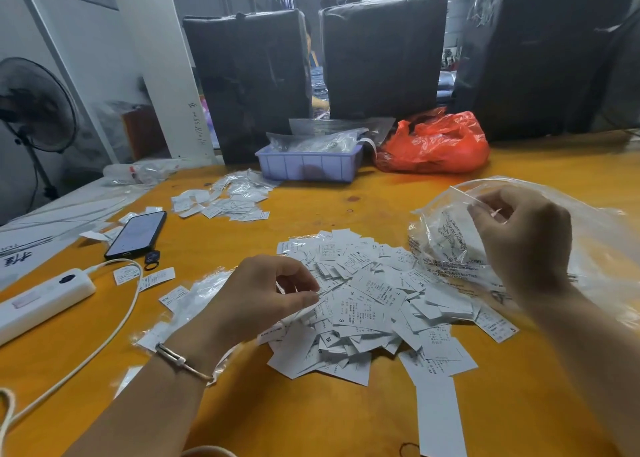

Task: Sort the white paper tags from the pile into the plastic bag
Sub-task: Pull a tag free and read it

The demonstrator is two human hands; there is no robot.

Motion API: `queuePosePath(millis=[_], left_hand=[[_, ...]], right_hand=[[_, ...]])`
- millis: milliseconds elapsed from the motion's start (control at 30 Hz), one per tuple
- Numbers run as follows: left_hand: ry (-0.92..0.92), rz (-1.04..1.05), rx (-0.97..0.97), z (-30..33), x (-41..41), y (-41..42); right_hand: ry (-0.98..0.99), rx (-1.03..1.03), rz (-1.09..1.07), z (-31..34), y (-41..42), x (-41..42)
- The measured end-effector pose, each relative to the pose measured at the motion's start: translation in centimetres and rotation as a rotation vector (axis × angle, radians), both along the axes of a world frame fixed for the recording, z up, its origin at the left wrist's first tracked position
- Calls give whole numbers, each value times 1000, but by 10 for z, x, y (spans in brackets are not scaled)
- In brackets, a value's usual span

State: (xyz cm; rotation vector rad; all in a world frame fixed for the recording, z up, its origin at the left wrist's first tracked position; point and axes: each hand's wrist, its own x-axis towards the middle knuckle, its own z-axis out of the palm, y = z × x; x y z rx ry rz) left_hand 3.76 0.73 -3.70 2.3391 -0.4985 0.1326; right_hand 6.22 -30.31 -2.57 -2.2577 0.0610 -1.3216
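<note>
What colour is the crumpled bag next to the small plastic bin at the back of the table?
Red-orange: the crumpled bag shows clearly in the head view, right of the lavender bin.

This is a packing corner of a warehouse or garment workshop. The orange worktable [346,418] carries a heap of printed size tags [363,304] in its middle. Behind the heap, at the table's far edge, sit a lilac plastic bin [308,166] stuffed with clear bags and a red plastic bag [436,145]. Beyond the table stand tall bales wrapped in black film [249,79], and off its left side a pedestal fan [31,107] on bare floor.
</note>
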Motion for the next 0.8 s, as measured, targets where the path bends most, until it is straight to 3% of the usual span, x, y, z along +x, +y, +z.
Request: queuePosePath(millis=[100, 267, 367, 433, 500, 633, 700, 800], left_hand=[[-5, -2, 11, 0, 0, 0], [-13, -8, 20, -1, 0, 0], [-18, -11, 24, -2, 0, 1], [-24, -9, 24, -3, 0, 0], [-47, 1, -1, -2, 0, -1], [-34, 0, -97, 4, -3, -4], [37, -39, -151, 8, -6, -7], [184, -126, -224, 12, -11, -13]], right_hand=[[53, -66, -38, -4, -1, 1], [336, -182, -190, -13, -12, 4], [153, -135, -124, -7, -8, 1], [-40, -79, -5, 1, 0, -6], [-84, 72, 205, 9, 13, -15], [350, 582, 880, 14, 49, -35], [544, 600, 1014, 5, 62, -39], [634, 522, 1061, -5, 76, -41]])
